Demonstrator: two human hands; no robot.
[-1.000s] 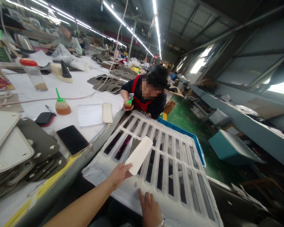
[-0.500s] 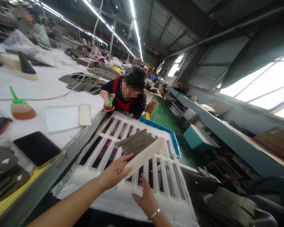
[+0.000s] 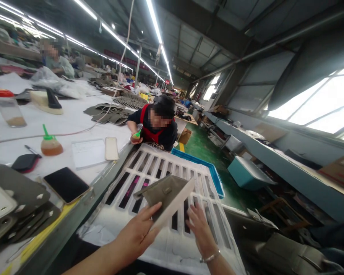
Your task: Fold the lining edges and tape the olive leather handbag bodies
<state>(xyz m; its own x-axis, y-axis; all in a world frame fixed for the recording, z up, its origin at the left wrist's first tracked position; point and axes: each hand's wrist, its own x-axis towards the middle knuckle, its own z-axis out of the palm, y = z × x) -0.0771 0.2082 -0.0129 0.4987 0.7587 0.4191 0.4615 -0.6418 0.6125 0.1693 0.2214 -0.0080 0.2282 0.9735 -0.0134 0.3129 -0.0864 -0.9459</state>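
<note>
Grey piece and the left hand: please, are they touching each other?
Touching. The head view shows the left hand holding the grey piece, one of its fingers lying across the grey surface.

Bright tube lights, window glare, edges stretched.

Across from you, a person in a red apron (image 3: 151,126) leans beside a blue crate (image 3: 215,173). To your left, a black-screened phone (image 3: 66,185) lies near a green-tipped bottle (image 3: 51,146) on the white-covered table (image 3: 83,131).
</note>
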